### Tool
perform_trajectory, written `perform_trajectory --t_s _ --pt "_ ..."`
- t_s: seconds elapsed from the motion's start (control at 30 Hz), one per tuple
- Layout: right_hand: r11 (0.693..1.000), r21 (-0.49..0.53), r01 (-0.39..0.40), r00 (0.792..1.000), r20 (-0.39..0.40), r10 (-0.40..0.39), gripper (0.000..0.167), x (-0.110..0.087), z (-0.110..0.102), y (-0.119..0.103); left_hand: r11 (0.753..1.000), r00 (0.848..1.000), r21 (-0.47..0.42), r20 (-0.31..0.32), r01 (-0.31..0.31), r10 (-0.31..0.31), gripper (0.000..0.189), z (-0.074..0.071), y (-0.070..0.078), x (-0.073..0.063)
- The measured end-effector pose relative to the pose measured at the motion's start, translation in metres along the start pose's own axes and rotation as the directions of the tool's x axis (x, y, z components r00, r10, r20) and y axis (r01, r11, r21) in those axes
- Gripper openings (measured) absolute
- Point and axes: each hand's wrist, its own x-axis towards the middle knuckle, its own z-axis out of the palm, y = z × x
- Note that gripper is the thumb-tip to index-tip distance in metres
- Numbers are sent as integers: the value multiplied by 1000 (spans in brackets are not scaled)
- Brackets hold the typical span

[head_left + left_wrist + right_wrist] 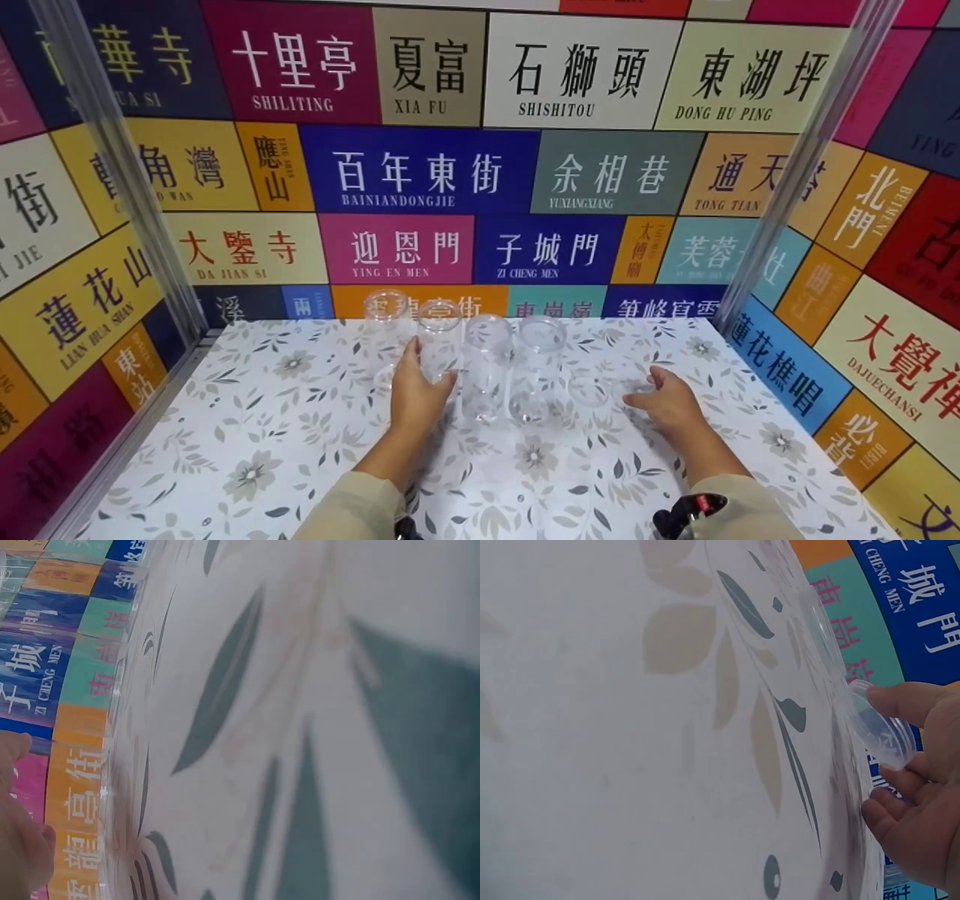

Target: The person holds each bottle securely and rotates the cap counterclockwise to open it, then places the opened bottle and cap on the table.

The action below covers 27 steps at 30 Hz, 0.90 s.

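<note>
Several clear plastic jars stand upright in a row on the table. My left hand (421, 394) is at the second jar from the left (439, 319), its thumb and fingers curved round the jar's side; clear walls make the contact hard to see. Further left stands another clear jar (386, 304), and to the right are a third jar (487, 367) and a fourth jar (538, 367). My right hand (670, 405) pinches a clear round lid (885, 727) between thumb and fingers. A second clear lid (589, 390) lies between the fourth jar and this hand.
The table (247, 435) has a white cloth with grey leaves and flowers. Behind it rises a wall of coloured name panels (420, 169). Metal posts stand near both back corners, the left post (127, 172) and the right post (795, 157).
</note>
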Motion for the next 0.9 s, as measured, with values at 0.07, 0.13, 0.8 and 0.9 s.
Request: perform_trajectory --t_s 0.07,0.13,0.8,0.9 --pt "999 -53 0 1000 -3 0 101 1 0 2 1000 1000 10 -10 -3 3 93 1 1 -1" --pt "994 -112 9 1000 -4 -10 100 2 1 3 1000 1000 14 -16 -6 7 92 1 1 -1" --pt "956 -285 75 997 10 -75 99 4 5 5 999 998 8 13 54 -54 92 2 3 4" --pt "960 -271 68 998 8 -68 99 3 4 5 997 997 -7 29 75 -75 93 1 1 2"
